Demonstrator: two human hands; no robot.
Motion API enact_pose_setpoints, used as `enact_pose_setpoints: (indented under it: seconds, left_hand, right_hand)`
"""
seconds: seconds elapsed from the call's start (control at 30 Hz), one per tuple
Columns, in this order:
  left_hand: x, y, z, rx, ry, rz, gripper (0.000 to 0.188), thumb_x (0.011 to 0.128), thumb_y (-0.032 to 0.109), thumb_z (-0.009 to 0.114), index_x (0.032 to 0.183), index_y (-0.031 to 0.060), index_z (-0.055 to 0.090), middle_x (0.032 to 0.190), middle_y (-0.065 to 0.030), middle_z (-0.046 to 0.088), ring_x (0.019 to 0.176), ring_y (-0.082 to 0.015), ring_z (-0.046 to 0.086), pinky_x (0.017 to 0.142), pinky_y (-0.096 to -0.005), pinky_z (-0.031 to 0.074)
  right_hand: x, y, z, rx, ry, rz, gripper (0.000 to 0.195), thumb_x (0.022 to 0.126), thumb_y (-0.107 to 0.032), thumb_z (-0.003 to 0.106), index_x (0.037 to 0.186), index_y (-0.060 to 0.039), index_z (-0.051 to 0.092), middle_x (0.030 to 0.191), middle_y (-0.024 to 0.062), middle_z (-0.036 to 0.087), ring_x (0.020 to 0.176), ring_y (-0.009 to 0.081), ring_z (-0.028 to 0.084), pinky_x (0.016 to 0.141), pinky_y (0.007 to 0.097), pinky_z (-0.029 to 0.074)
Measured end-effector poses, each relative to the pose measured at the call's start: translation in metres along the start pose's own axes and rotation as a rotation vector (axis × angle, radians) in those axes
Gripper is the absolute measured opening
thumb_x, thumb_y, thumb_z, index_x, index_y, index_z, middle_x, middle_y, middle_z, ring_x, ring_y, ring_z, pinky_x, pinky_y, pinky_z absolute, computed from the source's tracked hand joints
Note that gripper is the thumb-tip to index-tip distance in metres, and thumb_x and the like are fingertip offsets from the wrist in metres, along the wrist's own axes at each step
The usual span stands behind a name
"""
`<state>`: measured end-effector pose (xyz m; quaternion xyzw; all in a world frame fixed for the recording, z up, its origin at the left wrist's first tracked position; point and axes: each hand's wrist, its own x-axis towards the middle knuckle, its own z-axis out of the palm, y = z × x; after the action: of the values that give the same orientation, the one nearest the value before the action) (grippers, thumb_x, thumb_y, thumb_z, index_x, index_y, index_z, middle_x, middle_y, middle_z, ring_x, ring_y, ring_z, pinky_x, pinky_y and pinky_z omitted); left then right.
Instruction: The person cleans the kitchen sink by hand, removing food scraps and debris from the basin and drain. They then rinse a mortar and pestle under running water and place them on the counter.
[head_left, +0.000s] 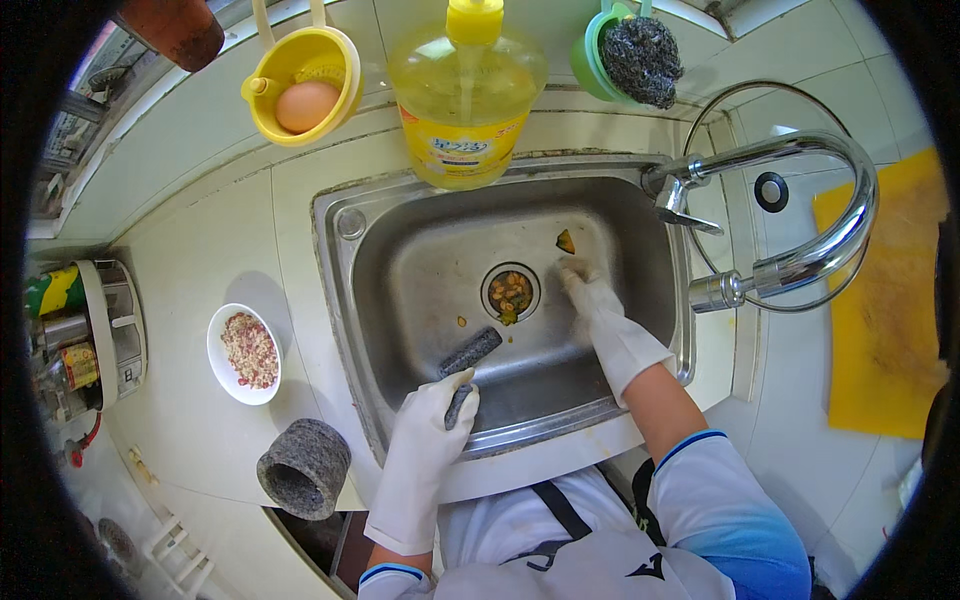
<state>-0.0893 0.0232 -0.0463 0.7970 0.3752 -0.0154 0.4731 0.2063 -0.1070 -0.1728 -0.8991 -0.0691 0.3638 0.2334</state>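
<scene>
My left hand (431, 420), in a white glove, grips a dark granite pestle (471, 352) over the near left side of a stainless steel sink (420, 262). The thumb crosses the pestle, hiding its middle. My right hand (596, 300), gloved too and blurred, reaches down into the sink right of the drain. Its fingertips are close to a pumpkin scrap (565, 241); whether they hold anything is unclear. Seeds and scraps fill the drain strainer (511, 292). A single seed (461, 322) lies left of it.
A granite mortar (304, 469) lies tipped on the counter at left, near a white bowl of crushed nuts (246, 352). Behind the sink stands a dish soap bottle (469, 97). A chrome faucet (817, 150) arches at right, before a yellow cutting board (877, 315).
</scene>
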Motion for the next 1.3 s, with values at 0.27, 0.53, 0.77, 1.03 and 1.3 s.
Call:
enact_pose_setpoints:
  seconds: [0.27,0.53,0.77,1.03,1.3]
  left_hand:
    - [-0.002,-0.001,0.003,-0.005,0.021,0.008,0.032,0.093,0.018,0.072,0.123,0.0072,0.072,0.106,-0.0121,0.075,0.103,-0.0312,0.068,0.096,-0.0402,0.053]
    - [-0.002,-0.009,0.005,-0.004,0.04,0.033,0.032,0.093,0.018,0.072,0.123,0.007,0.072,0.107,-0.0146,0.074,0.104,-0.0321,0.068,0.096,-0.0408,0.053]
    - [-0.003,-0.005,0.004,-0.009,0.041,0.041,0.032,0.092,0.019,0.072,0.122,0.0071,0.072,0.108,-0.0161,0.074,0.104,-0.0334,0.068,0.096,-0.0413,0.053]
    - [-0.004,-0.005,0.001,-0.064,0.036,-0.002,0.034,0.093,0.021,0.072,0.123,0.0068,0.072,0.11,-0.0186,0.072,0.106,-0.0345,0.068,0.098,-0.0414,0.052]
    - [-0.004,-0.004,-0.002,-0.048,0.037,0.053,0.033,0.093,0.02,0.072,0.124,0.0074,0.072,0.111,-0.0179,0.073,0.107,-0.0344,0.067,0.098,-0.0417,0.052]
  right_hand:
    - [0.031,-0.021,-0.007,-0.157,0.367,-0.523,0.04,0.1,-0.032,0.061,0.131,-0.0085,0.068,0.131,0.0212,0.067,0.126,0.0382,0.061,0.108,0.0434,0.046]
    - [-0.034,-0.059,0.051,-0.292,-0.261,-0.876,0.026,0.09,-0.012,0.063,0.112,-0.0044,0.074,0.114,0.0191,0.072,0.11,0.0398,0.066,0.097,0.0474,0.052]
    - [-0.023,-0.078,0.117,-0.7,-0.623,-0.984,0.027,0.079,-0.008,0.062,0.1,-0.0066,0.079,0.108,0.0178,0.075,0.103,0.0382,0.071,0.091,0.0457,0.057]
    - [-0.02,-0.03,0.027,-0.467,-0.437,-0.485,0.024,0.097,-0.018,0.059,0.112,-0.0115,0.077,0.116,0.013,0.074,0.11,0.0287,0.07,0.096,0.0404,0.054]
    - [-0.026,-0.002,0.058,-0.388,-0.513,-0.368,0.032,0.103,-0.019,0.056,0.131,-0.013,0.069,0.124,0.011,0.073,0.118,0.0252,0.067,0.102,0.0353,0.051]
